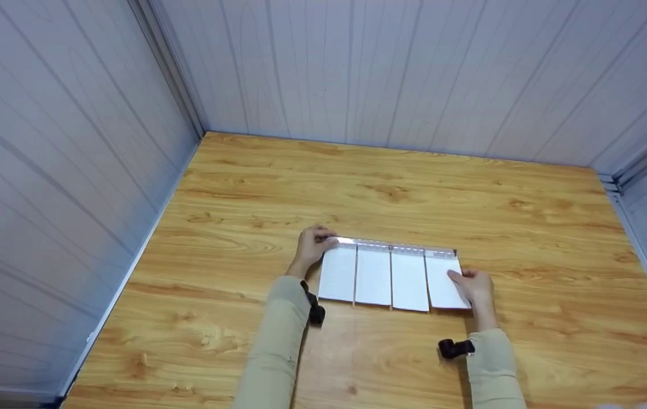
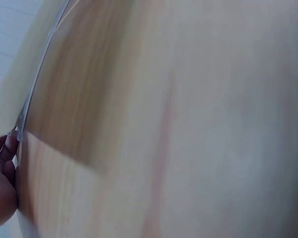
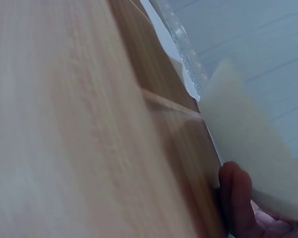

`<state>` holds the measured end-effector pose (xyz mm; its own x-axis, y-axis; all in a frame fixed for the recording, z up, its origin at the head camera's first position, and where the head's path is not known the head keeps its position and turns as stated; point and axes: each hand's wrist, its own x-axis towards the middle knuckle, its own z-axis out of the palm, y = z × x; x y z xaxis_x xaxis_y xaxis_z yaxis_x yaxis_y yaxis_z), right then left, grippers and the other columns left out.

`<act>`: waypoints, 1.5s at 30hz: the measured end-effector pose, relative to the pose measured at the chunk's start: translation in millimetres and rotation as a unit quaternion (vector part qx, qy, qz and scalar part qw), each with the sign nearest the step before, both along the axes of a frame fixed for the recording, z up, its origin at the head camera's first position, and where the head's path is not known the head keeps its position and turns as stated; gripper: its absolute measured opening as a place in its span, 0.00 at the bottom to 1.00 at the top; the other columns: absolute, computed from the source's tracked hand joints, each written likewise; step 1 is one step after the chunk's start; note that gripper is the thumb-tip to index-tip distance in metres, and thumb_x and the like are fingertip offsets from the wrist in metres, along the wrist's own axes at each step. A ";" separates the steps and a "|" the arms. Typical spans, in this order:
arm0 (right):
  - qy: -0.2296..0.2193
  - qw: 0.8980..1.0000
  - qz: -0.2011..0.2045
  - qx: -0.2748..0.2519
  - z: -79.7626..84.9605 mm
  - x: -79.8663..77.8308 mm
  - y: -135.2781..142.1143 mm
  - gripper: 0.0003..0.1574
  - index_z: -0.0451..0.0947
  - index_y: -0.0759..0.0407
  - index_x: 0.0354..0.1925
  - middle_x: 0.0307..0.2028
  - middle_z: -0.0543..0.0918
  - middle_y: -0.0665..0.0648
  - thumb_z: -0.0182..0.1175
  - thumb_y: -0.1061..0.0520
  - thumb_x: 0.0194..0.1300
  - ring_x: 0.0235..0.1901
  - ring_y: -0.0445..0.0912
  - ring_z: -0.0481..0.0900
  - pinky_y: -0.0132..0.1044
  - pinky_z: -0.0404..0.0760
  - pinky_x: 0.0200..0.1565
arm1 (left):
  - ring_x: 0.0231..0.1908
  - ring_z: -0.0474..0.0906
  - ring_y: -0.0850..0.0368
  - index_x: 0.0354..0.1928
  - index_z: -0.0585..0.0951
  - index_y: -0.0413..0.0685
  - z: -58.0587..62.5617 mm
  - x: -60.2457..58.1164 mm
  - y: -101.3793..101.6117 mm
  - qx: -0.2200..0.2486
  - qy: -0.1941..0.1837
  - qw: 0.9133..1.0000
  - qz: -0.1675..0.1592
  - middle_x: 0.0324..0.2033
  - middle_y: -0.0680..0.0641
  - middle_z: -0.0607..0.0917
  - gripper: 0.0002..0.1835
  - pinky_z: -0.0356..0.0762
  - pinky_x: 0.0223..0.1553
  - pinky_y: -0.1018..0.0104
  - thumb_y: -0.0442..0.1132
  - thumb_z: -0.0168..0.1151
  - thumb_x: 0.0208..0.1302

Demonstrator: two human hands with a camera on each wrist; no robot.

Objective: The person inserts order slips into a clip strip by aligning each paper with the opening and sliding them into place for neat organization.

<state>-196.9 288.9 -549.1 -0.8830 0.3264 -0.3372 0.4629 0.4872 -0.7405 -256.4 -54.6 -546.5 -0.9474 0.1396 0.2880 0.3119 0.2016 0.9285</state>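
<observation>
Several white paper panels (image 1: 373, 277) hang side by side from a clear plastic strip (image 1: 408, 250), with narrow gaps between them. At the strip's left end, my left hand (image 1: 311, 247) pinches the corner between thumb and fingers. The left wrist view shows the strip (image 2: 37, 82) edge-on, its end at the fingertips (image 2: 11, 144). My right hand (image 1: 475, 288) grips the right edge of the rightmost panel, thumb on top and fingers beneath. Seen from the right wrist, that panel (image 3: 238, 119) is bent upward, and its neighbours show as a thin white edge.
A wood-grain table (image 1: 243, 187) lies under the panels, which cast shadows on it. Pale wall panels (image 1: 323, 74) enclose the table at the back and both sides. Black wrist cameras (image 1: 316, 312) are strapped to both sleeves.
</observation>
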 end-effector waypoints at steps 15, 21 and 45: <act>0.065 0.994 0.021 0.084 12.7 15.7 1.2 0.22 0.74 0.72 0.42 0.33 0.78 0.65 0.59 0.54 0.56 0.34 0.54 0.75 0.38 0.71 0.32 | 0.33 0.74 0.37 0.30 0.80 0.25 -25.4 -13.8 5.3 -0.022 -0.010 1.000 0.001 0.29 0.31 0.78 0.06 0.72 0.34 0.57 0.23 0.63 0.47; 0.094 0.989 0.046 0.108 11.7 16.8 -0.2 0.21 0.72 0.73 0.42 0.37 0.77 0.69 0.58 0.56 0.57 0.37 0.57 0.74 0.47 0.71 0.40 | 0.32 0.74 0.48 0.30 0.82 0.32 -33.8 -20.0 4.3 -0.050 -0.032 0.998 0.010 0.29 0.39 0.80 0.06 0.69 0.32 0.68 0.28 0.64 0.48; 0.188 0.944 0.206 0.178 35.4 -15.4 6.7 0.29 0.64 0.79 0.52 0.49 0.67 0.79 0.56 0.57 0.61 0.50 0.69 0.63 0.57 0.61 0.51 | 0.26 0.74 0.53 0.39 0.81 0.35 0.3 -22.4 -15.5 -0.178 -0.140 0.973 0.040 0.26 0.41 0.81 0.17 0.72 0.31 0.62 0.43 0.50 0.65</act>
